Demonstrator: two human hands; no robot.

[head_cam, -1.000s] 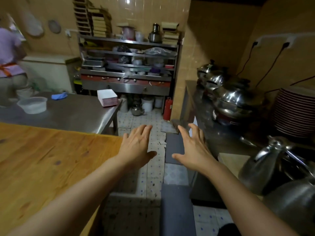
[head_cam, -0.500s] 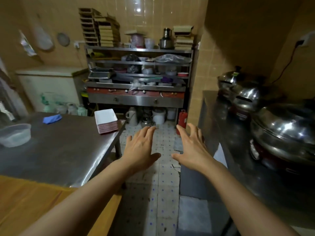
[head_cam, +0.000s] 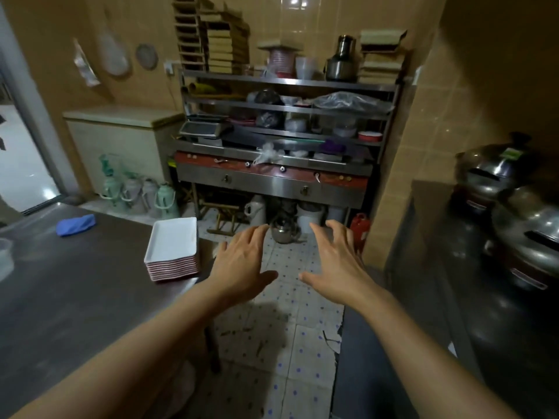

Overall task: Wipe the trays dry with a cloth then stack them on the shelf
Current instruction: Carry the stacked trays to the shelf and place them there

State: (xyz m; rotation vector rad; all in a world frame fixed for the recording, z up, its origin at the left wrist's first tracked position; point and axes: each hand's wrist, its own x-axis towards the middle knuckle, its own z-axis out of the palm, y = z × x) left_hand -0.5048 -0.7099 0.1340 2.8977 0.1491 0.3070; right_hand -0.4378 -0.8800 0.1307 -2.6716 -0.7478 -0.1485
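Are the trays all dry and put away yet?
Not yet. Nothing looks put away: the stack of trays sits on the metal table, not on the shelf. Both the left hand and right hand are open and empty above the floor. The blue cloth lies untouched. Wiping and stacking remain.

No lettering can be read anywhere (the cooker (head_cam: 490,176) labels are too blurred to read).
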